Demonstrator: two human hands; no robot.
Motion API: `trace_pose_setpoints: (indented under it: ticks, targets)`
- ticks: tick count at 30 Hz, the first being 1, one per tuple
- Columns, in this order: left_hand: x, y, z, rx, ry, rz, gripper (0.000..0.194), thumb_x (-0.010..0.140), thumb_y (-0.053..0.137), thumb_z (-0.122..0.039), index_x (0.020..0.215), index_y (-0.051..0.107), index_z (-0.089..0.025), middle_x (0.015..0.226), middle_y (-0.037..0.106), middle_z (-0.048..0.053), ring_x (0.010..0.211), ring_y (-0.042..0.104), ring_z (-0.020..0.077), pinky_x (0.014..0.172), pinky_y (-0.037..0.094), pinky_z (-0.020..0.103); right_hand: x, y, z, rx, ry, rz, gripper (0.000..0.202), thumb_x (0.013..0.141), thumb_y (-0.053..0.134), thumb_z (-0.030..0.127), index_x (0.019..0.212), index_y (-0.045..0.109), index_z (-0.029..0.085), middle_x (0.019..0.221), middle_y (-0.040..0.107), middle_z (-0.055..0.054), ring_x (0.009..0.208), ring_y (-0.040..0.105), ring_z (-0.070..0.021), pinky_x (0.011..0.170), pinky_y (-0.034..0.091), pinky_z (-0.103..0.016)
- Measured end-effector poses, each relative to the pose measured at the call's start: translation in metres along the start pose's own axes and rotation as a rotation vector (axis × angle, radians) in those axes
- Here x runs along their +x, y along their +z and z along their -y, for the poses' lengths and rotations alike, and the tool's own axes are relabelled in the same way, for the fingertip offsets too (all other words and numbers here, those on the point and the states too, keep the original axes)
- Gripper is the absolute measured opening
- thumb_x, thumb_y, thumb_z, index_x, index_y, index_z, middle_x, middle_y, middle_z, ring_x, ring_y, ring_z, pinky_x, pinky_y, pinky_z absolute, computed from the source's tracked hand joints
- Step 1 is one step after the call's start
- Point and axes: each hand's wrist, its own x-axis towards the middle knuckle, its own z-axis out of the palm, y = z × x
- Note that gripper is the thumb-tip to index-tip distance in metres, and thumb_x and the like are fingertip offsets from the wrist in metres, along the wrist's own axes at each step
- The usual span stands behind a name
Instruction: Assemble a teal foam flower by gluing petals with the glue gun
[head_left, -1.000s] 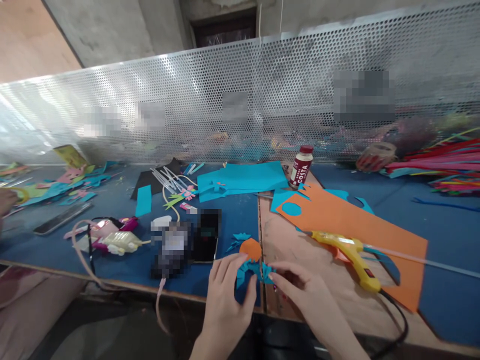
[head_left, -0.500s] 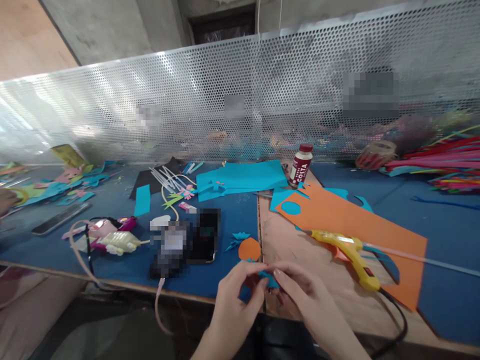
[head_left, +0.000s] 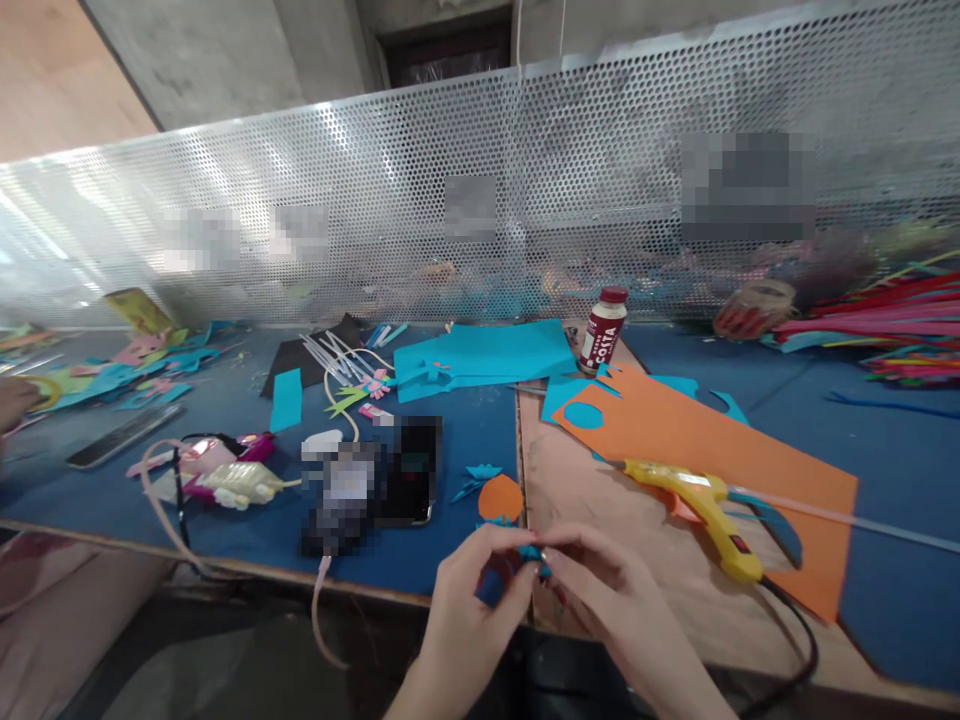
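Between my fingertips is a small blue paper cutout, mostly covered by the fingers. My left hand pinches it from the left, and my right hand pinches it from the right, both at the table's front edge. Just beyond the left hand lies an orange paper disc, with a spiky blue paper piece beside it. A yellow hot glue gun lies to the right of my right hand, resting partly on a cut orange sheet.
Blue sheets and a Costa bottle stand toward the perforated metal screen. Left of my hands are a phone and a blurred device on a cable. Coloured pipe cleaners are piled far right; another person's hand shows far left.
My fingers have shifted slightly on the blue paper cutout, and less of it shows between them. The things on the table stay in place.
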Motion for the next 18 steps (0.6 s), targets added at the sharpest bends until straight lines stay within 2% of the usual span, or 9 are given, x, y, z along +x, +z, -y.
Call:
trace_pose_setpoints:
  ticks: [4,8,12,18]
  targets:
    - [-0.0002,-0.0014,-0.0005,-0.154,-0.119,0.000,0.012,0.084,0.064,-0.019,0.094,0.070,-0.020,0.089,0.072,0.006,0.081,0.067,0.0179,0.071,0.054,0.025,-0.0002,-0.0010,-0.0021,0.003,-0.034,0.026,0.014,0.083,0.069,0.037,0.086,0.072,0.024,0.081,0.065,0.000,0.070,0.057,-0.0119,0.060,0.047,-0.019]
    - [0.0003,-0.0028,-0.0009,-0.302,-0.191,0.010,0.009,0.082,0.068,-0.021,0.091,0.069,-0.020,0.087,0.071,0.004,0.077,0.066,0.0159,0.067,0.053,0.023,0.0012,-0.0014,-0.0017,-0.037,-0.083,0.034,0.011,0.085,0.067,0.034,0.086,0.072,0.024,0.079,0.065,0.001,0.068,0.058,-0.0106,0.061,0.048,-0.018]
    - [0.0009,-0.0025,-0.0020,-0.366,-0.194,0.021,0.013,0.082,0.069,-0.023,0.094,0.070,-0.019,0.091,0.070,0.006,0.080,0.064,0.0156,0.071,0.053,0.023,0.0009,0.0003,-0.0006,-0.199,-0.280,-0.003,0.006,0.087,0.064,0.026,0.087,0.071,0.026,0.083,0.067,0.001,0.078,0.064,-0.0124,0.070,0.052,-0.018]
    - [0.0029,-0.0009,-0.0078,-0.362,-0.207,-0.012,0.012,0.082,0.070,-0.027,0.089,0.069,-0.017,0.084,0.067,0.004,0.077,0.062,0.0139,0.072,0.051,0.022,-0.0052,0.0021,-0.0053,-0.525,-0.549,-0.034,0.016,0.089,0.059,0.015,0.097,0.067,0.027,0.087,0.064,0.000,0.080,0.066,-0.0119,0.071,0.053,-0.017]
